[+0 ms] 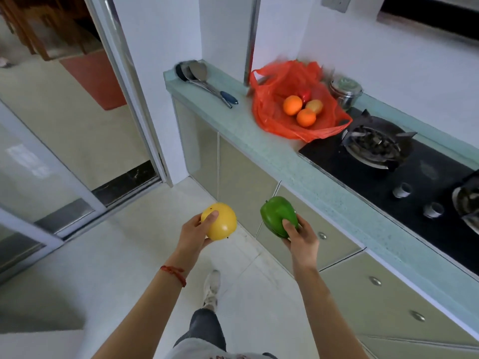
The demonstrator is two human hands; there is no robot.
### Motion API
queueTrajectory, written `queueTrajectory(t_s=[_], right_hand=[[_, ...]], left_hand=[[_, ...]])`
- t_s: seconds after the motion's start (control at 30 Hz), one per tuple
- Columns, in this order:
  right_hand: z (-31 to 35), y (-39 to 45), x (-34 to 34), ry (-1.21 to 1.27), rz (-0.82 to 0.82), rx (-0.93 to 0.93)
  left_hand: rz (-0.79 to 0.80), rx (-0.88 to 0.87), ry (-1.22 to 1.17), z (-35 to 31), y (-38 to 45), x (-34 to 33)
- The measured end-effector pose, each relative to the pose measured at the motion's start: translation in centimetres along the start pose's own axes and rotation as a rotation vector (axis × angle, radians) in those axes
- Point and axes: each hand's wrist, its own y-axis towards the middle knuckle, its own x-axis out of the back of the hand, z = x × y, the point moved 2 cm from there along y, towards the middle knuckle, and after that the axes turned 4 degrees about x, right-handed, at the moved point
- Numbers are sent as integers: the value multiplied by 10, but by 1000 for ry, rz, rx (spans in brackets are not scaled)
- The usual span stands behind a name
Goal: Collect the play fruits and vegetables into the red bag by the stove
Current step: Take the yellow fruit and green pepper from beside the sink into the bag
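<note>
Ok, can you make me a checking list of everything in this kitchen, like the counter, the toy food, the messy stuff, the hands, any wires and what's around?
Surface: pale green counter, black gas stove set into it.
Job's things: red bag open on the counter beside the stove, holding two oranges, a yellowish fruit and something red; yellow fruit and green pepper not yet in the bag.
Clutter: ladles at the counter's end; steel jar behind the bag.
Grippers: left hand holds the yellow fruit; right hand holds the green pepper.
Cables: nothing seen.
Surroundings: cabinet doors, tiled floor, sliding door on the left.
</note>
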Motion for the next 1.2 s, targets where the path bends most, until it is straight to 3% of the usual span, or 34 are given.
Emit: queueTrajectory(t_s=[0.33, 0.57, 0.87, 1.2], right_hand=[[43, 141, -70, 51, -187, 33], [57, 209, -86, 62, -254, 27], [83, 315, -87, 25, -238, 100], [101, 417, -82, -175, -81, 118]], left_hand=[[153, 6, 136, -109, 153, -66], [229, 26, 213, -150, 225, -114], [236, 12, 294, -185, 306, -196], [254, -2, 410, -216, 390, -281]])
